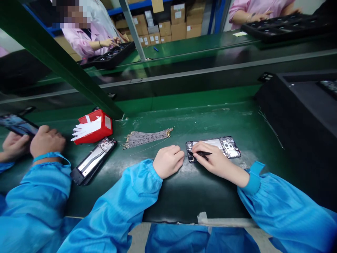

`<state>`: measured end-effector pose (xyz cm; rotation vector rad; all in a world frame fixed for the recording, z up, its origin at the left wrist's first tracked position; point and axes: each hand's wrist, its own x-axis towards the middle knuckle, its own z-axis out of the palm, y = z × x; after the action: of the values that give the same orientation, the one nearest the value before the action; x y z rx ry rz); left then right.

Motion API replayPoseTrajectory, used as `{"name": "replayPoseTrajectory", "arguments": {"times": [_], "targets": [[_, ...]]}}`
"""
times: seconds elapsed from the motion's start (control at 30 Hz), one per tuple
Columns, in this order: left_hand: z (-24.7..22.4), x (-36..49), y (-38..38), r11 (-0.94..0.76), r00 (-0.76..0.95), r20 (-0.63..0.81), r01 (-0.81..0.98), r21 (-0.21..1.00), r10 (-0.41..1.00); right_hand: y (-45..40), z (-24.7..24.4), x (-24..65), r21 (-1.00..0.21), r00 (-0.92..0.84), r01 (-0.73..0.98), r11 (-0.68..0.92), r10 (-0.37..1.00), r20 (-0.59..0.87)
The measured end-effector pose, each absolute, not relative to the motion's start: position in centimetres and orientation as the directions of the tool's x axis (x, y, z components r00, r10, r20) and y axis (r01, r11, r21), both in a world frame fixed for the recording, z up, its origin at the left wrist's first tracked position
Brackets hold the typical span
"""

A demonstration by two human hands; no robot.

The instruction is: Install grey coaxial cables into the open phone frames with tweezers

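Note:
An opened smartphone (217, 143) lies flat on the green bench, its circuit board and silvery battery area exposed. My right hand (214, 160) rests over its left half, fingers pinched on a slim black tool (204, 154) whose working end is hidden at the phone's left end. Just left of the phone, my left hand (168, 161) is closed with its knuckles up and its fingertips near the phone's edge. Whatever those fingers hold, if anything, is out of sight. Behind my left hand lies a bundle of thin grey cables (147, 137) with gold-coloured ends.
A red bin (105, 128) of white strips stands at left, with stacked opened phones (94, 161) before it. A co-worker's hands (47, 142) hold a phone at far left. A large black box (297, 116) fills the right side. A green post (65, 66) slants across.

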<state>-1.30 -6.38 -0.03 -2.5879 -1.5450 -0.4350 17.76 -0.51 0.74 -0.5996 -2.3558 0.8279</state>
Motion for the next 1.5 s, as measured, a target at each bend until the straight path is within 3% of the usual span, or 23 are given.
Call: {"name": "replayPoseTrajectory", "arguments": {"times": [0.2, 0.33, 0.5, 0.63, 0.77, 0.87, 1.1, 1.33, 1.5], "targets": [[0.2, -0.9, -6.5, -0.457, 0.423, 0.201, 0.871, 0.181, 0.884, -0.7, 0.7, 17.2, -0.622, -0.783, 0.234, 0.747, 0.524, 0.335], [0.3, -0.7, -6.5, -0.424, 0.397, 0.154, 0.873, 0.240, 0.905, -0.8, 0.6, 17.0, -0.679, -0.722, 0.244, 0.692, 0.597, 0.349], [0.4, -1.1, -7.0, -0.413, 0.398, 0.115, 0.855, 0.314, 0.910, 1.1, 1.2, 20.7, -0.752, -0.376, 0.341, 0.564, 0.815, 0.441], [0.2, -1.0, -7.5, -0.585, 0.564, 0.155, 0.770, 0.256, 0.811, 2.7, 0.7, 25.7, -0.595, -0.146, 0.662, 0.455, 0.857, 0.494], [0.2, -0.1, -7.7, -0.617, 0.599, 0.217, 0.787, 0.019, 0.770, 1.7, -0.2, 27.6, -0.573, -0.240, 0.679, 0.459, 0.876, 0.418], [0.4, 0.4, -7.8, -0.660, 0.655, 0.234, 0.748, -0.067, 0.718, 0.0, -0.2, 26.9, -0.647, -0.384, 0.569, 0.507, 0.860, 0.337], [0.8, 1.0, -7.7, -0.675, 0.666, 0.205, 0.737, -0.034, 0.717, -2.4, 0.4, 25.6, -0.831, -0.474, 0.342, 0.439, 0.844, 0.251], [0.7, 2.6, -7.7, -0.670, 0.667, 0.243, 0.737, -0.083, 0.704, -2.0, 0.2, 24.2, -0.847, -0.518, 0.275, 0.456, 0.812, 0.269], [0.7, 2.4, -7.9, -0.651, 0.638, 0.254, 0.758, -0.041, 0.727, -1.6, 0.2, 23.8, -0.837, -0.520, 0.269, 0.476, 0.803, 0.290]]}}
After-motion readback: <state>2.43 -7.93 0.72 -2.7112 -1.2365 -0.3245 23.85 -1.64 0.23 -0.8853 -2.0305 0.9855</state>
